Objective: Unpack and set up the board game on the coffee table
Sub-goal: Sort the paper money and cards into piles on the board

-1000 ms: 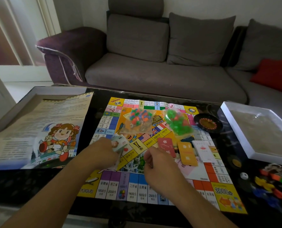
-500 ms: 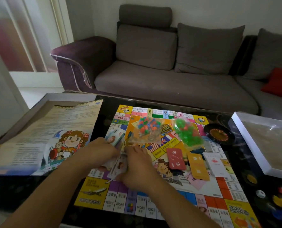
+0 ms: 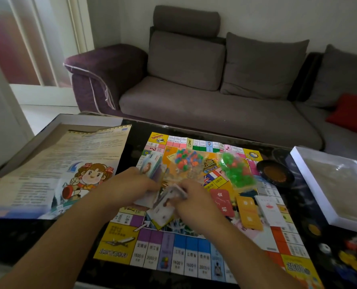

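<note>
Your left hand [image 3: 129, 184] grips a fanned wad of notes [image 3: 152, 167] and your right [image 3: 194, 200] pinches more low over the board [image 3: 194, 253] on the surface, so hold these thin, slippery, floppy sheets by their short edges.

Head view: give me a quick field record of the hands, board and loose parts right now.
left hand: holds a stack of paper notes
right hand: pinches some notes over the board centre
board: unfolded flat on the table
bags: multicolour bag and green bag lie on the board
cards: red, orange, white decks on the board's right
rules sheet: left of board
</note>
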Motion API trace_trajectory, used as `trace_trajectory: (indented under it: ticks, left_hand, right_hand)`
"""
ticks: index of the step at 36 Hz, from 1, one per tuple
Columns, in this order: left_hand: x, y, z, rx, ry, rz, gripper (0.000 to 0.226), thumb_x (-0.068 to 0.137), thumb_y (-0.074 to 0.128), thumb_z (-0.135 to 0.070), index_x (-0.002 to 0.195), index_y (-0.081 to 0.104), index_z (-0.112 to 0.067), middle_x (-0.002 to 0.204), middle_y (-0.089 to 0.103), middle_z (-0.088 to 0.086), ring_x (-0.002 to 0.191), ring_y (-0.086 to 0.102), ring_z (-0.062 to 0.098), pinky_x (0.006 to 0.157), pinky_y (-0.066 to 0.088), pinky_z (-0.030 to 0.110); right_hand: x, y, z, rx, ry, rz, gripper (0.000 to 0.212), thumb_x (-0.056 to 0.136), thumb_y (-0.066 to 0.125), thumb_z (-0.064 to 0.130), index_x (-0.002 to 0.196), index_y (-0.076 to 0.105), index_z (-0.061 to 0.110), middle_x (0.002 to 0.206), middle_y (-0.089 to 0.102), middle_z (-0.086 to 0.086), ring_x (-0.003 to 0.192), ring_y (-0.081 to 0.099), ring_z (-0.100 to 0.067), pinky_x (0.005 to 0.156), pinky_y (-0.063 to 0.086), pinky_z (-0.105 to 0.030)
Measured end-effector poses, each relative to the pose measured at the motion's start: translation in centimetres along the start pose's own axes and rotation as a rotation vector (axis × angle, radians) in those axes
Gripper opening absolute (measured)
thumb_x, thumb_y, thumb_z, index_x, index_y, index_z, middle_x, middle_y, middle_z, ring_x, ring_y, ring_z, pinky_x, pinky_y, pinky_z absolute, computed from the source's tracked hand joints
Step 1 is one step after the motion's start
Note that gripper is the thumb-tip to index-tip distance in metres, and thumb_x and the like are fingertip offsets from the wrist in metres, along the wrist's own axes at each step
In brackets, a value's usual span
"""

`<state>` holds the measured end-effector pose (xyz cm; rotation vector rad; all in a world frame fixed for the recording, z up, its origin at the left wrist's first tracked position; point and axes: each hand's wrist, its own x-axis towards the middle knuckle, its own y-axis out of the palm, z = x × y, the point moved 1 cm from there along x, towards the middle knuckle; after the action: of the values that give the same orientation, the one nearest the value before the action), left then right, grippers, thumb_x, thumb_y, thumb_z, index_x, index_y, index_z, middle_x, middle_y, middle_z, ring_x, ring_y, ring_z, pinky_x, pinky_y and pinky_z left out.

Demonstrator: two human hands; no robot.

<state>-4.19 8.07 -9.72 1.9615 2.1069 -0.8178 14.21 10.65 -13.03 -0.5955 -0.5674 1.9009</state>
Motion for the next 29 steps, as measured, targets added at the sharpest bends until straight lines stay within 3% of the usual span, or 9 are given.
trace_trajectory:
  ticks: [2,5,9,12,15,20,22,24,29]
  left_hand:
    - [-0.6,0.9,-0.1,0.025,0.028,0.076,0.045,0.082,0.083,-0.032,0.121,0.067,-0.014,0.106,0.079,0.010,0.097,0.077,0.027,0.089,0.064,0.047]
    - [-1.1,3.2,0.0,0.148,0.097,0.188,0.070,0.070,0.082,-0.056,0.131,0.062,-0.029,0.114,0.076,-0.006,0.106,0.074,0.016,0.100,0.058,0.045]
    - [-2.3,6.0,-0.1,0.278,0.177,0.211,0.067,0.096,0.069,-0.050,0.148,0.032,-0.029,0.125,0.063,-0.012,0.108,0.066,0.006,0.089,0.058,0.028]
    - [-2.9,7.1,-0.1,0.364,0.275,0.180,0.056,0.100,0.064,-0.048,0.140,0.033,-0.025,0.121,0.065,-0.009,0.103,0.069,0.006,0.088,0.062,0.033]
    - [-3.4,7.9,-0.5,0.454,0.316,0.146,0.045,0.101,0.061,-0.048,0.133,0.036,-0.028,0.116,0.066,-0.011,0.101,0.069,0.005,0.087,0.062,0.036]
    - [-4.0,9.1,-0.6,0.498,0.397,0.066,0.033,0.102,0.061,-0.040,0.122,0.037,-0.028,0.101,0.068,-0.010,0.083,0.070,0.003,0.073,0.062,0.030]
    - [-4.4,9.7,-0.9,0.471,0.396,0.083,0.034,0.102,0.063,-0.038,0.122,0.038,-0.026,0.096,0.068,-0.010,0.075,0.069,-0.003,0.062,0.055,0.021]
    - [-4.7,9.9,-1.3,0.393,0.372,0.139,0.040,0.096,0.071,-0.042,0.119,0.041,-0.030,0.104,0.069,-0.011,0.083,0.071,-0.003,0.068,0.057,0.019]
    - [-5.4,8.3,-1.8,0.061,0.235,0.274,0.066,0.070,0.085,-0.059,0.125,0.059,-0.035,0.115,0.076,-0.011,0.099,0.076,0.008,0.088,0.064,0.040]
  right_hand:
    - [-1.2,-2.0,-0.2,0.151,0.018,0.011,0.006,0.101,0.065,0.016,0.097,0.070,0.018,0.078,0.068,-0.009,0.062,0.062,-0.021,0.058,0.051,-0.035]
    - [-2.9,-4.0,-0.6,0.401,0.013,0.101,0.017,0.103,0.065,0.012,0.094,0.075,0.023,0.065,0.062,-0.008,0.055,0.053,-0.018,0.053,0.045,-0.031]
    - [-3.9,-4.7,-1.6,0.544,0.050,0.138,0.027,0.104,0.057,0.001,0.116,0.075,0.015,0.073,0.063,-0.012,0.060,0.054,-0.020,0.052,0.044,-0.029]
    - [-4.1,-4.9,-1.9,0.713,0.091,0.139,0.030,0.093,0.053,-0.007,0.114,0.073,0.000,0.080,0.062,-0.019,0.060,0.057,-0.022,0.050,0.045,-0.031]
    - [-4.8,-5.5,-2.0,0.848,0.110,0.190,0.038,0.079,0.060,0.017,0.111,0.073,0.003,0.079,0.064,-0.012,0.063,0.057,-0.021,0.054,0.042,-0.029]
    - [-5.8,-5.4,-1.8,0.596,0.116,0.082,0.029,0.090,0.075,0.049,0.108,0.076,0.025,0.082,0.072,0.009,0.072,0.064,-0.012,0.062,0.046,-0.027]
    - [-6.2,-5.5,-1.6,0.473,0.102,-0.007,0.013,0.097,0.074,0.038,0.108,0.075,0.032,0.079,0.074,0.018,0.072,0.069,-0.002,0.063,0.050,-0.021]
    - [-6.5,-6.0,-1.5,0.479,0.101,-0.044,0.010,0.098,0.074,0.026,0.107,0.076,0.030,0.089,0.079,0.014,0.080,0.075,-0.002,0.067,0.056,-0.019]
    - [-7.4,-8.3,-0.8,0.495,0.033,0.001,0.010,0.097,0.072,0.012,0.098,0.076,0.021,0.095,0.082,0.005,0.088,0.078,-0.009,0.070,0.057,-0.019]
